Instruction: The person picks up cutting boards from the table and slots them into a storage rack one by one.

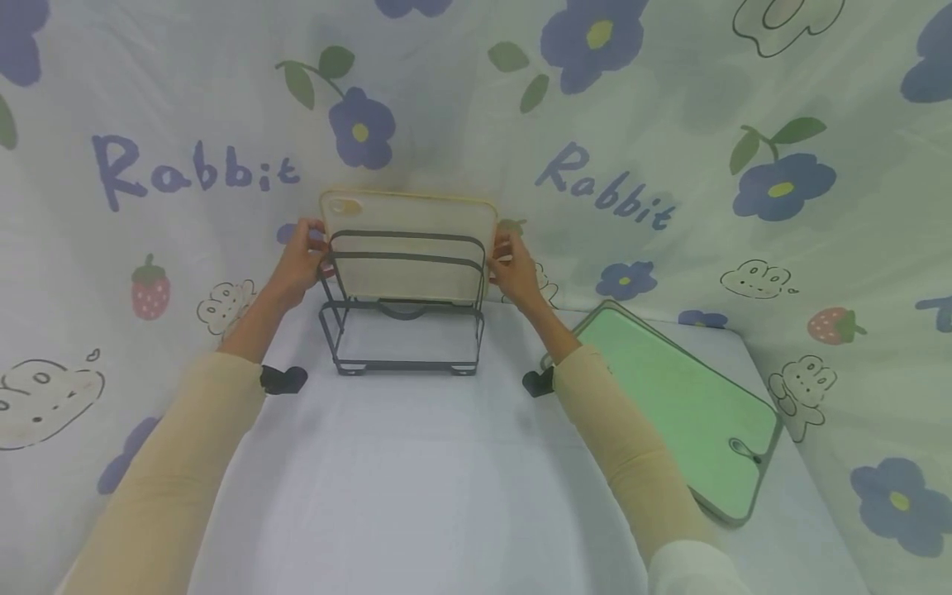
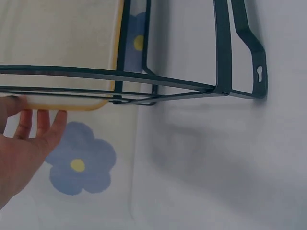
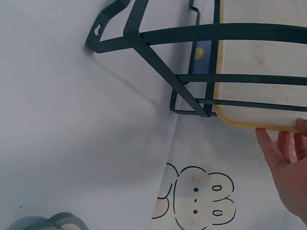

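A white cutting board point(image 1: 412, 216) with a yellow rim and a handle hole at its upper left stands upright in a dark metal rack point(image 1: 405, 364). My left hand point(image 1: 299, 260) holds the board's left edge, thumb to the front and fingers along the rim. On the opposite edge, my right hand point(image 1: 515, 268) grips the same board in a like way. Both wrist views show the fingers of the left hand point(image 2: 31, 139) and right hand point(image 3: 288, 163) against the yellow rim. The rack's bars cross in front of the board. Its front slots hold nothing.
A green board point(image 1: 677, 397) with a grey rim and a small hanging loop lies on the white table point(image 1: 416, 479) to the right, partly behind my right sleeve. Behind the rack hangs a cloth point(image 1: 446, 99) printed with flowers and rabbits.
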Tool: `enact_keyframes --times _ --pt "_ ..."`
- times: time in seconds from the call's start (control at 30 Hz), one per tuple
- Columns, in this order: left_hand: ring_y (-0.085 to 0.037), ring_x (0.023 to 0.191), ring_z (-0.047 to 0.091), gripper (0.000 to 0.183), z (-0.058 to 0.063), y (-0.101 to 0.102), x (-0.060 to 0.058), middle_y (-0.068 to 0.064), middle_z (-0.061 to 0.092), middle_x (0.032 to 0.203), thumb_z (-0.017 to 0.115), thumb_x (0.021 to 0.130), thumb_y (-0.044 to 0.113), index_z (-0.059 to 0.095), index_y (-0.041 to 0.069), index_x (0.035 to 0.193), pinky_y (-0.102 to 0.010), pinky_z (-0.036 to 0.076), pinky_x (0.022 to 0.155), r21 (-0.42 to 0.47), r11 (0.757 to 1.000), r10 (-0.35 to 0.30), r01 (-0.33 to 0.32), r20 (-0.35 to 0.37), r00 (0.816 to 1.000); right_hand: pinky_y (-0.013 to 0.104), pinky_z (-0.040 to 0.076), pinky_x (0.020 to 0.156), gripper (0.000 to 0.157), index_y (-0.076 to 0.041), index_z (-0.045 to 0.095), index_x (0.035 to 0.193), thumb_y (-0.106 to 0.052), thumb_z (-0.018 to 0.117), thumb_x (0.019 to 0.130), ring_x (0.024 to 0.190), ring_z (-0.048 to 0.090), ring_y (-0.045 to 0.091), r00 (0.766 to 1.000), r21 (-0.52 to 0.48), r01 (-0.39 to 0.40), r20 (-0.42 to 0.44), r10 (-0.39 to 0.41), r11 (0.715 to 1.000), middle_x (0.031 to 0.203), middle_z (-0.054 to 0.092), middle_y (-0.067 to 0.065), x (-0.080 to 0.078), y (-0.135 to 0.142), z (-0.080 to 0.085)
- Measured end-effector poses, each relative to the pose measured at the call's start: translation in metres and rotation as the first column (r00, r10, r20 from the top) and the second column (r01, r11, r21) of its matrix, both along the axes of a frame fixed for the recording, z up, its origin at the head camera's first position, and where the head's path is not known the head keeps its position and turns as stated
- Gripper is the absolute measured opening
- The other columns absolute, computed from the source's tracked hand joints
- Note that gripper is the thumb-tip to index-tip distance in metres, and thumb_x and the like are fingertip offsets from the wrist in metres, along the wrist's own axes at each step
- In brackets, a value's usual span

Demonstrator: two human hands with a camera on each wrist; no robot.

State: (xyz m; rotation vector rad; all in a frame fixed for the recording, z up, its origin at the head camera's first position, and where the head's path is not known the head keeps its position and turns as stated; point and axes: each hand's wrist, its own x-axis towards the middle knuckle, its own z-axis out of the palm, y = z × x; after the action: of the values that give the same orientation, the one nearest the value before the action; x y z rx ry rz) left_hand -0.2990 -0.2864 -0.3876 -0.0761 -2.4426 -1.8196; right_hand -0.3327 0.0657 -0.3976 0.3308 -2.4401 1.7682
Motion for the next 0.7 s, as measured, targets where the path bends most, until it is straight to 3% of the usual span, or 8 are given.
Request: enact_keyframes --times 0.27,0.43,0.7 --pt "-0.017 0.094 0.053 0.037 -0.004 0.000 0.000 -0.011 0.041 0.115 0.052 0.100 0.000 0.032 0.010 0.130 -0.038 0.055 0.092 -0.005 1.000 0.002 -0.002 0.001 1.000 0.034 0.061 0.072 0.027 -0.005 0.049 0.119 0.002 0.060 0.096 0.096 0.067 0.036 1.000 0.012 -0.003 -0.025 0.004 1.000 0.104 0.059 0.015 0.000 0.000 -0.004" --pt "-0.019 0.095 0.054 0.039 -0.007 0.001 0.000 -0.013 0.043 0.116 0.049 0.098 -0.007 0.032 0.011 0.129 -0.049 0.052 0.096 -0.026 1.000 0.008 -0.008 0.003 1.000 0.032 0.061 0.072 0.030 -0.007 0.049 0.124 0.001 0.060 0.097 0.096 0.067 0.033 1.000 0.031 0.002 -0.018 -0.001 1.000 0.107 0.058 0.015 0.001 0.000 -0.006" --pt "-0.023 0.099 0.053 0.038 -0.012 0.001 0.001 -0.015 0.042 0.120 0.050 0.100 -0.003 0.032 0.013 0.130 -0.056 0.049 0.099 -0.043 0.999 0.006 -0.006 -0.002 1.000 0.033 0.061 0.073 0.032 -0.009 0.049 0.125 0.001 0.060 0.097 0.097 0.066 0.031 1.000 0.037 0.004 -0.014 -0.004 0.999 0.108 0.058 0.015 0.000 0.000 -0.012"
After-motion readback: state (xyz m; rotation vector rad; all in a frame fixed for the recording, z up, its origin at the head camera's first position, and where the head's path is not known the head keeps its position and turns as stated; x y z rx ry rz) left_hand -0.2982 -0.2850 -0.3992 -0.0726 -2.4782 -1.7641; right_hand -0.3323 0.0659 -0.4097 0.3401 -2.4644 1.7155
